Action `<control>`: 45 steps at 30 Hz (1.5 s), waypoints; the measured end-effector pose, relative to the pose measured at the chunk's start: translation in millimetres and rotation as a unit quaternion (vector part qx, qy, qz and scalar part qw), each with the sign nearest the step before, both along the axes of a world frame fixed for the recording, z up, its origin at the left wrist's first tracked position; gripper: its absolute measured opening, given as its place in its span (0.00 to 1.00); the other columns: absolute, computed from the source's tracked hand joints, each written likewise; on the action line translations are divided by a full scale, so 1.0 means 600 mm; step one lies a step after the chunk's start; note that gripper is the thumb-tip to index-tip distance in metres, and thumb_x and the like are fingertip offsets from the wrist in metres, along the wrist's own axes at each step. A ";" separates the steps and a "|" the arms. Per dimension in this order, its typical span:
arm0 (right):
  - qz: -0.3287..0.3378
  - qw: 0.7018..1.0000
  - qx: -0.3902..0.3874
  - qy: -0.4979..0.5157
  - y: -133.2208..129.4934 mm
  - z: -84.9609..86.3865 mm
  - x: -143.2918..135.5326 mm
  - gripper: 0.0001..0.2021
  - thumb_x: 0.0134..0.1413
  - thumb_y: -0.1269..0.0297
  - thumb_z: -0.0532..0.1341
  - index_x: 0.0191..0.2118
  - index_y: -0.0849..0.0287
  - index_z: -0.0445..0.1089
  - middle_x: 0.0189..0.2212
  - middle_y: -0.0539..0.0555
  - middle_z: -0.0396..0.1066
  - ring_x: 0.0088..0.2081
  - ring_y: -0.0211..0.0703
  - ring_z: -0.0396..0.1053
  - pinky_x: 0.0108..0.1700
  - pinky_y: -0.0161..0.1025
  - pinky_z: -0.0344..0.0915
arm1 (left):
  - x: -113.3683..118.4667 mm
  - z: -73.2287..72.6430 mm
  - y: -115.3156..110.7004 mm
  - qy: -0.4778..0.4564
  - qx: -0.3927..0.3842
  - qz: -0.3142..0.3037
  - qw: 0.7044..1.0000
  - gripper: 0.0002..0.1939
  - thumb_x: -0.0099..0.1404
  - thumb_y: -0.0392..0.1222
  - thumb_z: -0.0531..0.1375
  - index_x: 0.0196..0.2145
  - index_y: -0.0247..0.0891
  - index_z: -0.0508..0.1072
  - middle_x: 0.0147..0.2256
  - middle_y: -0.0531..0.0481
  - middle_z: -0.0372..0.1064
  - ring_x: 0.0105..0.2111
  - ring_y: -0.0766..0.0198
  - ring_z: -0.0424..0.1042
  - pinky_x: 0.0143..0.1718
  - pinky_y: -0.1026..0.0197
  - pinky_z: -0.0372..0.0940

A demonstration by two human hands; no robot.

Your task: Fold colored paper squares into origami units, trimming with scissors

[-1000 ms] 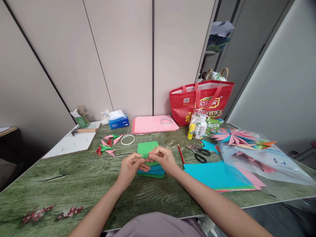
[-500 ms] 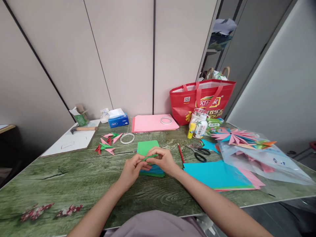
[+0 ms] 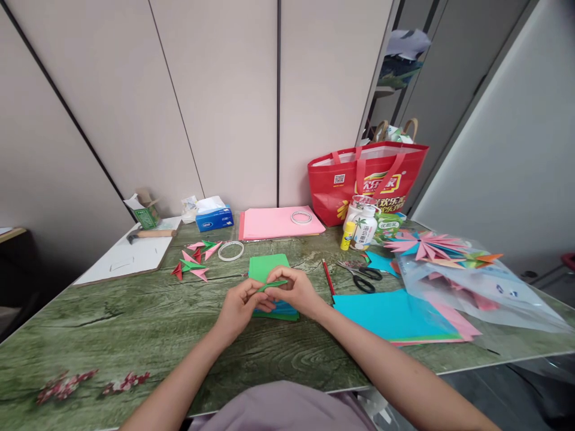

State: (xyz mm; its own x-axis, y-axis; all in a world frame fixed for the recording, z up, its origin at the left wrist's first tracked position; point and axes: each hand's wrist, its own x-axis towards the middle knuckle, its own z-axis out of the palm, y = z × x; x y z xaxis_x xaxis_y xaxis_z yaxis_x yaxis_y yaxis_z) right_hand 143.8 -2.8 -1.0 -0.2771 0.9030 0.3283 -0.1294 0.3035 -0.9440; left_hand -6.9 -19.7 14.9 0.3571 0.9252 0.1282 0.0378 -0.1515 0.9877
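Observation:
My left hand and my right hand are both closed on one small folded piece of green paper, pinching it between fingers and thumbs. Its lower folds are partly hidden by the fingers. Beneath the hands lies a stack of green and blue paper sheets, partly covered by them. Folded paper pieces in pink, red and green lie to the left, beside a roll of tape. A red pencil and black-handled scissors rest to the right.
Blue sheets lie at right, near a plastic bag and a pink paper pinwheel shape. Behind stand a glue stick, white bottle, red bag, pink sheets and tissue pack. A hammer lies on a white board.
Both hands keep hold of the folded green paper and have barely moved. The paper has turned slightly and now shows a narrower edge. The camera view has shifted a little.

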 end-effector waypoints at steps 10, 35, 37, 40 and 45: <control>-0.013 0.998 0.047 0.045 0.001 -0.001 -0.001 0.10 0.35 0.64 0.66 0.27 0.60 0.68 0.29 0.51 0.65 0.33 0.38 0.65 0.31 0.33 0.66 | -0.008 -0.013 0.004 0.090 0.161 0.105 0.977 0.06 0.55 0.36 0.56 0.31 0.39 0.72 0.25 0.52 0.74 0.24 0.62 0.73 0.27 0.63 0.66; -0.024 0.996 0.055 0.066 0.001 0.001 -0.003 0.08 0.35 0.67 0.67 0.28 0.60 0.71 0.30 0.52 0.67 0.35 0.39 0.66 0.36 0.35 0.65 | -0.015 -0.020 0.013 0.111 0.206 0.133 0.963 0.07 0.53 0.36 0.58 0.32 0.38 0.73 0.32 0.48 0.74 0.30 0.60 0.72 0.30 0.61 0.66; -0.035 0.997 0.034 0.056 0.001 0.002 -0.002 0.09 0.36 0.66 0.66 0.28 0.61 0.71 0.30 0.52 0.67 0.32 0.37 0.66 0.32 0.34 0.65 | -0.011 -0.014 0.009 0.085 0.154 0.102 0.979 0.08 0.52 0.38 0.60 0.33 0.38 0.72 0.29 0.48 0.74 0.27 0.60 0.72 0.29 0.61 0.67; -0.027 0.999 -0.005 0.040 0.003 0.001 -0.001 0.11 0.38 0.63 0.65 0.31 0.61 0.69 0.26 0.50 0.68 0.25 0.35 0.66 0.27 0.33 0.65 | -0.003 -0.004 0.002 0.029 0.059 0.034 0.997 0.09 0.54 0.42 0.59 0.32 0.37 0.71 0.24 0.50 0.73 0.25 0.60 0.73 0.27 0.59 0.68; -0.023 1.000 -0.002 0.012 0.016 -0.008 0.004 0.13 0.44 0.64 0.61 0.39 0.60 0.66 0.24 0.49 0.68 0.26 0.36 0.67 0.29 0.34 0.66 | -0.001 0.002 0.005 -0.054 -0.020 0.057 0.997 0.16 0.52 0.43 0.61 0.38 0.34 0.70 0.25 0.49 0.73 0.23 0.59 0.72 0.25 0.56 0.69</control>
